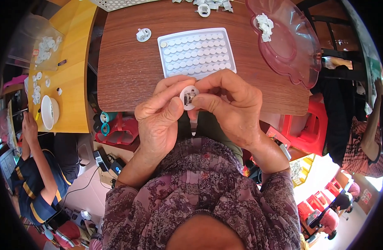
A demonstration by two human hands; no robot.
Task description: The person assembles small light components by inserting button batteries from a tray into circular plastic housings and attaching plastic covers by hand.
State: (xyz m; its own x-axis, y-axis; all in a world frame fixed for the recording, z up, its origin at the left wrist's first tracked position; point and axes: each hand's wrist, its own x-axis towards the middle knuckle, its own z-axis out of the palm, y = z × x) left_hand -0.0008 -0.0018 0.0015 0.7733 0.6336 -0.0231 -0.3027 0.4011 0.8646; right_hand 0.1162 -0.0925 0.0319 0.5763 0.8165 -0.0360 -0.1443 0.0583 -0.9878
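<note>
Both hands meet over the near edge of a brown wood-grain table [129,71]. My left hand [160,118] and my right hand [233,106] together pinch one small round white plastic part [188,97] with a dark metal piece at its middle. Just beyond the fingers lies a white rectangular tray [196,52] holding rows of small round white discs. Another round white part [143,35] lies alone on the table to the tray's left.
A translucent pink dish [287,41] with a few white parts stands at the table's right. More white parts [210,6] lie at the far edge. At the left, another person [37,175] sits by a yellow table [72,62] bearing a white bowl [49,112]. Red stools [312,125] stand on the right.
</note>
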